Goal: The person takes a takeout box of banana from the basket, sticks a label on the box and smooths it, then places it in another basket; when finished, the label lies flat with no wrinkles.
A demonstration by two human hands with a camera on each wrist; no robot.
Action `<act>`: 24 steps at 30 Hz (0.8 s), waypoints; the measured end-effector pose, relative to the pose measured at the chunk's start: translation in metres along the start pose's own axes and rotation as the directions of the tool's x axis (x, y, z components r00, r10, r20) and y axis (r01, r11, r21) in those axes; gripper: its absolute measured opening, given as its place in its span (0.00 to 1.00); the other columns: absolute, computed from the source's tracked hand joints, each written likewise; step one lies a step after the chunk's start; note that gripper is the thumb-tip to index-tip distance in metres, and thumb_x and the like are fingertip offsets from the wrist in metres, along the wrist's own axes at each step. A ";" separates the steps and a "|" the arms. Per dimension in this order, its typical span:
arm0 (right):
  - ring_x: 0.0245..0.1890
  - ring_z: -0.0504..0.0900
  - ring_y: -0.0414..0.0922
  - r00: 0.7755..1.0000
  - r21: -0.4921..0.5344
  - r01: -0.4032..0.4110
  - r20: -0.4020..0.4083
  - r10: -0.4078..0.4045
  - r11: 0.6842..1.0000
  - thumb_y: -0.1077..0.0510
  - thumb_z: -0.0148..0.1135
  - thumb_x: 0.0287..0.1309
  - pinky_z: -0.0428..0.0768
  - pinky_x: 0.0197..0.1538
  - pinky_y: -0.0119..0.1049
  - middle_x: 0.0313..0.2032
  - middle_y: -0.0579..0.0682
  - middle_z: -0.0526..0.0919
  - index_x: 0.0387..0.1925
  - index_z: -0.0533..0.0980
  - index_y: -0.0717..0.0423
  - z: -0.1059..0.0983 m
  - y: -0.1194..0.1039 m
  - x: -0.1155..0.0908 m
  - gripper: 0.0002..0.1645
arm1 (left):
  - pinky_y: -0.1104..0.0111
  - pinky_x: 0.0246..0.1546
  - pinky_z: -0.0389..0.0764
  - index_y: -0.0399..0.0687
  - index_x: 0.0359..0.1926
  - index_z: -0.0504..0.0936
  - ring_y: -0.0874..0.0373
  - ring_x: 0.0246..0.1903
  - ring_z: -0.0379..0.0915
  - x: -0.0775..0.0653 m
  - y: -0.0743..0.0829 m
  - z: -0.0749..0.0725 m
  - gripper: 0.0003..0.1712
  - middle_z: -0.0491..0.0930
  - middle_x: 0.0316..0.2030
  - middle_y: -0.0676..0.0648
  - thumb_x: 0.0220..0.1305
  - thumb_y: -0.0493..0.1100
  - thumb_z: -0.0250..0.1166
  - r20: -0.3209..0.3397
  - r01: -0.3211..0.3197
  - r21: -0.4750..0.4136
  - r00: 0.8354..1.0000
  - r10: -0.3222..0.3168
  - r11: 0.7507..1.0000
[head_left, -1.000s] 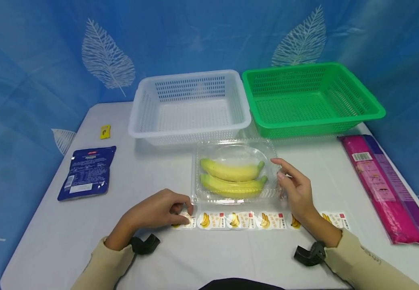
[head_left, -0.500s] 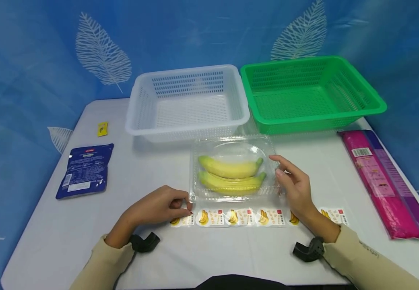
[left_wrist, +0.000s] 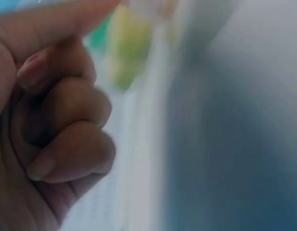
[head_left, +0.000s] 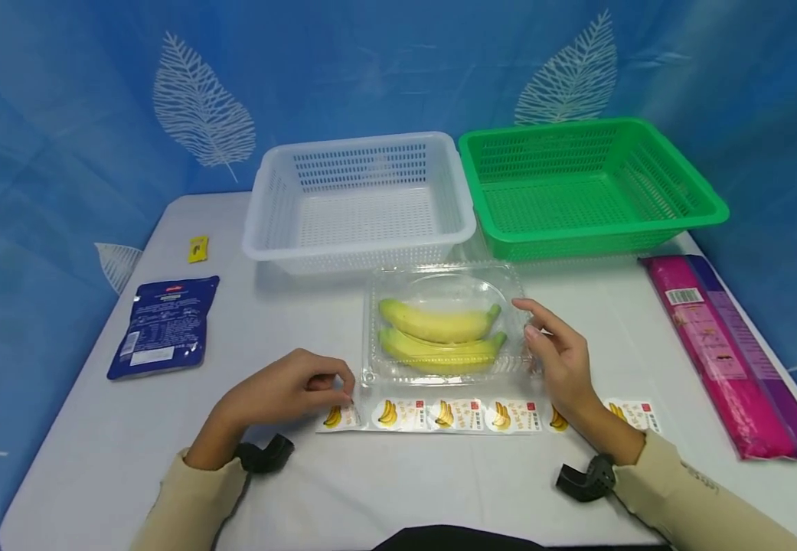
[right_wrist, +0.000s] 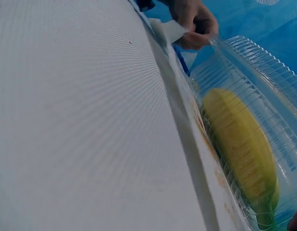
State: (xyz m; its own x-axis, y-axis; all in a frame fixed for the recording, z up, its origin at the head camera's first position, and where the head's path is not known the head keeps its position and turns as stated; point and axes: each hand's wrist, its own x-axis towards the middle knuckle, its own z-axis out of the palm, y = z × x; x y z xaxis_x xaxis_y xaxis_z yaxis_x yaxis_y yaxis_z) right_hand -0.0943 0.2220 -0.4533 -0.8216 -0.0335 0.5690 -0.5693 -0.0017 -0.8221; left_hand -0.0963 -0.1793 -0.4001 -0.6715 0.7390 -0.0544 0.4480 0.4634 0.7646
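A clear plastic clamshell box with two bananas inside lies at the middle of the table. In front of it runs a strip of banana stickers. My left hand pinches the strip's left end between thumb and index finger; the right wrist view shows that white end bent up off the table. In the left wrist view the other fingers are curled in. My right hand rests at the box's right side, fingers loosely bent, its forearm crossing over the strip's right part.
Behind the box stand a white basket and a green basket. On the left lie a dark blue pouch and a small yellow packet. A long pink and purple package lies along the right edge.
My left hand has drawn slightly left with the strip's end, which now tilts up from the table. The right hand and the box stay in place.
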 end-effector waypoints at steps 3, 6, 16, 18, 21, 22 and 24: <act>0.14 0.65 0.39 1.000 -0.016 -0.002 -0.001 0.002 1.000 0.75 0.46 0.68 0.62 0.13 0.35 0.28 0.49 0.72 0.61 0.74 0.75 0.000 0.000 0.000 0.22 | 0.70 0.20 0.62 0.62 0.38 0.84 0.69 0.18 0.54 -0.013 -0.001 -0.013 0.03 0.59 0.19 0.60 0.68 0.46 0.70 -0.056 -0.018 -0.068 0.998 0.014 0.998; 0.16 0.66 0.38 1.000 -0.020 -0.006 -0.003 0.006 1.000 0.75 0.46 0.68 0.62 0.14 0.34 0.27 0.50 0.71 0.61 0.74 0.75 0.000 0.000 0.000 0.22 | 0.68 0.19 0.62 0.60 0.38 0.84 0.68 0.18 0.53 -0.021 -0.001 -0.021 0.03 0.58 0.19 0.58 0.68 0.45 0.70 -0.084 -0.025 -0.121 0.996 0.014 0.992; 0.16 0.66 0.38 1.000 -0.015 -0.004 0.005 0.004 1.000 0.76 0.46 0.68 0.60 0.14 0.35 0.29 0.49 0.72 0.61 0.74 0.76 0.001 0.000 0.000 0.23 | 0.64 0.18 0.62 0.50 0.38 0.83 0.61 0.19 0.56 -0.035 0.007 -0.032 0.05 0.60 0.20 0.50 0.68 0.34 0.69 -0.120 -0.116 -0.246 0.989 0.089 0.962; 0.17 0.67 0.38 1.000 0.000 -0.004 0.008 0.004 1.000 0.76 0.46 0.68 0.61 0.14 0.35 0.29 0.50 0.71 0.61 0.73 0.76 0.001 0.000 0.000 0.23 | 0.64 0.19 0.62 0.50 0.38 0.82 0.59 0.20 0.57 -0.039 0.007 -0.035 0.10 0.60 0.20 0.49 0.67 0.29 0.67 -0.145 -0.172 -0.278 0.980 0.136 0.945; 0.17 0.67 0.39 1.000 0.030 -0.004 0.006 0.004 1.000 0.76 0.45 0.68 0.60 0.14 0.36 0.28 0.51 0.71 0.61 0.73 0.77 0.002 -0.001 0.001 0.23 | 0.64 0.19 0.61 0.47 0.39 0.81 0.57 0.21 0.58 -0.044 0.007 -0.040 0.17 0.61 0.22 0.49 0.62 0.20 0.64 -0.194 -0.298 -0.324 0.950 0.245 0.898; 0.18 0.68 0.39 1.000 0.042 -0.005 0.004 0.005 0.999 0.76 0.45 0.68 0.60 0.13 0.36 0.28 0.51 0.71 0.61 0.73 0.77 0.002 -0.001 0.001 0.22 | 0.63 0.19 0.61 0.45 0.39 0.81 0.56 0.21 0.58 -0.045 0.006 -0.041 0.19 0.62 0.22 0.49 0.60 0.17 0.62 -0.209 -0.336 -0.330 0.937 0.279 0.882; 0.18 0.68 0.39 1.000 0.054 -0.004 0.004 0.004 0.999 0.76 0.45 0.68 0.60 0.13 0.36 0.27 0.50 0.71 0.61 0.73 0.77 0.003 -0.001 0.002 0.22 | 0.64 0.19 0.61 0.44 0.40 0.81 0.56 0.22 0.58 -0.047 0.006 -0.044 0.20 0.62 0.23 0.48 0.58 0.16 0.62 -0.232 -0.370 -0.325 0.923 0.306 0.870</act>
State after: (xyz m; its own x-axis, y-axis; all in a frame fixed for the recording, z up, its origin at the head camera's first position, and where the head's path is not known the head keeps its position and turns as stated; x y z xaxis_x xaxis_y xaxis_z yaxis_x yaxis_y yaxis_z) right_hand -0.0950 0.2189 -0.4516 -0.8237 -0.0373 0.5658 -0.5636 -0.0559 -0.8242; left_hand -0.0881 -0.2325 -0.3649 -0.6196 0.7108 0.3329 0.4464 -0.0296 0.8943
